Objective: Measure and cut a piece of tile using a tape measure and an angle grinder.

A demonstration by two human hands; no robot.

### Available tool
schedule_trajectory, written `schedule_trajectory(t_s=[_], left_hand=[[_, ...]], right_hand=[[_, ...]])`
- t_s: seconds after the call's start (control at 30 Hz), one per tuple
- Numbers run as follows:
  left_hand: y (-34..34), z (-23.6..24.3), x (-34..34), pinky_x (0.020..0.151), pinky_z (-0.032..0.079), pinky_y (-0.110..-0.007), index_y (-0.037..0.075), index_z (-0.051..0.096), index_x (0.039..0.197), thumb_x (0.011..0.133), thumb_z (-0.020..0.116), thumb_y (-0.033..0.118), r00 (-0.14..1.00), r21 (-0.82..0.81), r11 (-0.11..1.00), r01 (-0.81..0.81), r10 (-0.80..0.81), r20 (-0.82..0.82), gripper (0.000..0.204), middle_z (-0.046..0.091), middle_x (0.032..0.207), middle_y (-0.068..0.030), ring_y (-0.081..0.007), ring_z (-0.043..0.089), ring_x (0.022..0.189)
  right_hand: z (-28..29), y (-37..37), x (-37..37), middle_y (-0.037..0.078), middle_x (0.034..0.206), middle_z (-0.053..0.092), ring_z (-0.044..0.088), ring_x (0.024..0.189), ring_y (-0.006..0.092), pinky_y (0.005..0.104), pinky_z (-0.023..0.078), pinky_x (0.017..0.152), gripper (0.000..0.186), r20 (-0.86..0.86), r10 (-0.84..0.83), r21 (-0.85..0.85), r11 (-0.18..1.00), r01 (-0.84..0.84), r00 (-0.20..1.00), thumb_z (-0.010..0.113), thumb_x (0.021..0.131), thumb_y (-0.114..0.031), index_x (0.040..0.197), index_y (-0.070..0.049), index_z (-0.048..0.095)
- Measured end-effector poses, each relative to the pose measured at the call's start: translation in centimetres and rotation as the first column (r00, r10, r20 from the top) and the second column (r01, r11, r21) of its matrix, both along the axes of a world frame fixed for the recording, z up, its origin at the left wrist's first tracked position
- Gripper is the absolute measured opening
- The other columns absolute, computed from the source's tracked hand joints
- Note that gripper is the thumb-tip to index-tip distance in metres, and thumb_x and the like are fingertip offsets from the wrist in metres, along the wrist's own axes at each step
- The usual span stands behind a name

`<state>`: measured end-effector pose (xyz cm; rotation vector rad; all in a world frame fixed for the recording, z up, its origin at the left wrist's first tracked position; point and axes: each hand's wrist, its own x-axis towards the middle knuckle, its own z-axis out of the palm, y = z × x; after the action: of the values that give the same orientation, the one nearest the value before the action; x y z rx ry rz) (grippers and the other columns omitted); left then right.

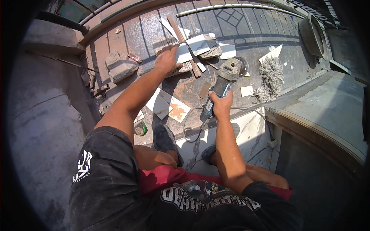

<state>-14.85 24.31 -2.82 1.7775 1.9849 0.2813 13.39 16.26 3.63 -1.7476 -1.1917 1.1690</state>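
Note:
My right hand [221, 104] is wrapped round the body of an angle grinder [222, 85]. The grinder's head and disc [241, 66] point away from me, to the right of a white tile piece [184, 54]. That tile rests on rough concrete blocks [213, 51]. My left hand [167, 59] grips the tile's left end, thumb on the near side and fingers on the far side. Next to the tile, a narrow wooden strip [175, 28] and a dark strip [195, 58] lie slantwise across the blocks.
Tile offcuts [178, 109] lie near my shoes [165, 138]. A broken concrete lump [120, 67] sits at left, a green tape measure [141, 129] nearer. The grinder's cord [185, 133] loops below. At right are a string mop head [271, 77], a large round basin [313, 36] and a ledge [320, 104].

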Motion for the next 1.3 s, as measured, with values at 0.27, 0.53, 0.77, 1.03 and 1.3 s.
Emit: schedule_trajectory(t_s=[0.27, 0.53, 0.77, 1.03, 1.3], left_hand=[[-0.8, 0.6, 0.0, 0.098, 0.05, -0.045, 0.016, 0.042, 0.145, 0.077, 0.083, 0.042, 0.999, -0.079, 0.997, -0.017, 0.013, -0.049, 0.083, 0.066, 0.113, -0.0187, -0.0374, 0.063, 0.114], [-4.5, 2.3, 1.6, 0.099, 0.047, -0.042, 0.005, 0.057, 0.131, 0.087, 0.073, 0.035, 0.853, 0.016, 0.999, 0.042, -0.044, 0.521, 0.056, 0.066, 0.118, -0.0174, -0.0347, 0.062, 0.111], [-8.1, 8.9, 11.9, 0.095, 0.049, -0.034, -0.005, 0.048, 0.14, 0.094, 0.07, 0.028, 0.128, -0.301, 0.946, -0.121, 0.315, 0.94, 0.06, 0.063, 0.122, -0.0145, -0.02, 0.061, 0.108], [-9.9, 9.6, 12.7, 0.115, 0.035, -0.041, -0.001, 0.008, 0.158, 0.078, 0.083, 0.055, 0.067, -0.349, 0.934, 0.073, 0.344, 0.936, 0.124, 0.04, 0.145, -0.0267, -0.0335, 0.044, 0.137], [-7.2, 12.0, 11.7, 0.089, 0.05, -0.042, 0.0, 0.056, 0.122, 0.071, 0.083, 0.034, 0.427, -0.272, 0.897, 0.349, 0.106, 0.898, 0.068, 0.066, 0.103, -0.0147, -0.0291, 0.066, 0.1]], right_hand=[[2.4, 0.3, -0.9, 0.013, 0.101, 0.063, 0.063, 0.089, 0.0244, 0.0369, 0.05, 0.084, 0.058, 0.078, 0.079, -0.015, 0.997, -0.078, 0.994, 0.083, 0.071, -0.016, 0.115, 0.001, 0.05], [3.1, 0.6, -1.1, 0.011, 0.099, 0.064, 0.064, 0.087, 0.021, 0.035, 0.051, 0.081, 0.054, 0.007, 0.162, -0.028, 0.986, -0.161, 0.987, 0.082, 0.071, -0.015, 0.114, 0.0, 0.052], [1.2, 0.7, -1.5, 0.008, 0.102, 0.065, 0.063, 0.091, 0.0175, 0.0321, 0.052, 0.083, 0.053, -0.38, 0.213, -0.005, 0.973, -0.232, 0.9, 0.08, 0.073, -0.012, 0.117, -0.002, 0.053], [3.0, 0.6, -0.8, 0.01, 0.11, 0.065, 0.066, 0.099, 0.0208, 0.0335, 0.055, 0.088, 0.06, -0.74, 0.058, -0.094, 0.978, -0.189, 0.67, 0.072, 0.075, -0.023, 0.128, 0.0, 0.054], [5.9, 3.5, -0.3, 0.009, 0.106, 0.062, 0.063, 0.095, 0.0174, 0.0353, 0.052, 0.089, 0.059, -0.625, 0.064, -0.093, 0.983, -0.156, 0.778, 0.074, 0.083, -0.031, 0.127, 0.004, 0.054]])
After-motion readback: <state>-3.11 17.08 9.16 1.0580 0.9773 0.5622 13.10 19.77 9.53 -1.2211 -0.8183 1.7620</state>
